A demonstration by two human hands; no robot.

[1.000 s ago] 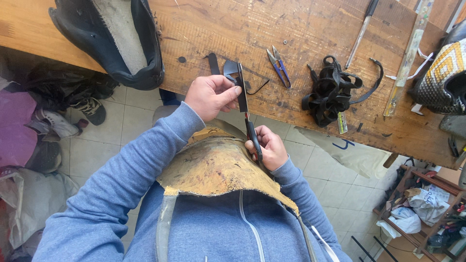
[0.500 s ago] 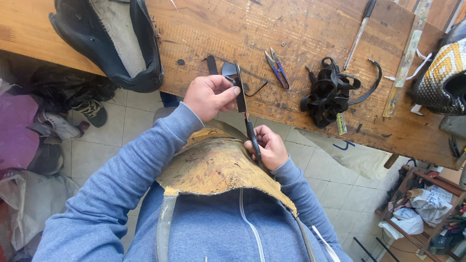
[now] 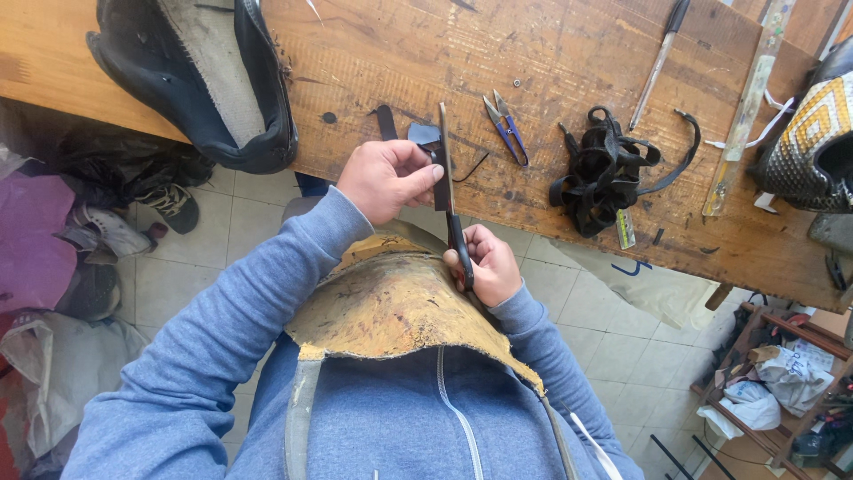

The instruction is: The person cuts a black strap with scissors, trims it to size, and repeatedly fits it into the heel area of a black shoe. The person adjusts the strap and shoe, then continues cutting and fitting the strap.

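Note:
My left hand point(image 3: 384, 180) pinches a small piece of dark material point(image 3: 426, 138) at the near edge of the wooden workbench point(image 3: 373, 62). My right hand point(image 3: 487, 264) grips the black handles of a large pair of scissors point(image 3: 450, 200), whose blades point up past the dark piece, beside my left fingers. A worn tan leather apron point(image 3: 391, 307) covers my lap, just below both hands. My sleeves are blue.
On the bench lie a black shoe upper point(image 3: 200, 76) at the left, small blue thread snips point(image 3: 505, 126), a tangle of black straps point(image 3: 604, 169), a long thin tool point(image 3: 657, 58), a ruler-like strip point(image 3: 746, 107) and a patterned shoe point(image 3: 813, 147) at the right. Bags and shoes sit on the tiled floor point(image 3: 613, 311).
The scissors have tilted slightly and their blades sit a bit higher along the dark piece. Both hands stay in nearly the same place.

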